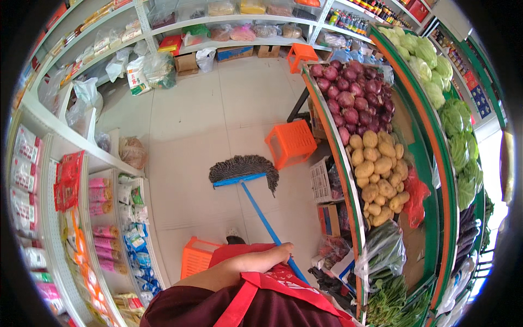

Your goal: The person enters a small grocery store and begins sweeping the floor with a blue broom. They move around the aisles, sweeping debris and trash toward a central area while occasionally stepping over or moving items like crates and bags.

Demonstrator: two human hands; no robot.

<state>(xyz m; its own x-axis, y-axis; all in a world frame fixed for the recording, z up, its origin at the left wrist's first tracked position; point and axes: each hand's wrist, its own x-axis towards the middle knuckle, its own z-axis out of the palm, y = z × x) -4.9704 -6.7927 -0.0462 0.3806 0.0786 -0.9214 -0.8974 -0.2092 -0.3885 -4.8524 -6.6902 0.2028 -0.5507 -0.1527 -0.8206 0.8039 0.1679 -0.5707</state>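
Note:
My left hand point(282, 252) grips the blue handle point(261, 216) of a dust mop, with my forearm crossing in front of a red apron point(282, 282). From the hand the pole slants away to a blue frame with a dark grey string mop head point(244, 166), which lies on the tiled floor point(192, 122). The mop head's right end is close to an orange plastic stool point(291, 144). Behind the hand, the lower pole passes along the apron. My right hand is out of view.
Another orange stool point(197, 257) stands by my left side; a third orange stool point(301, 57) is farther back. A produce stand on the right holds red onions point(351, 94) and potatoes point(378, 171), with a white crate point(320, 180) underneath. Packaged goods fill shelves point(96, 159) at left.

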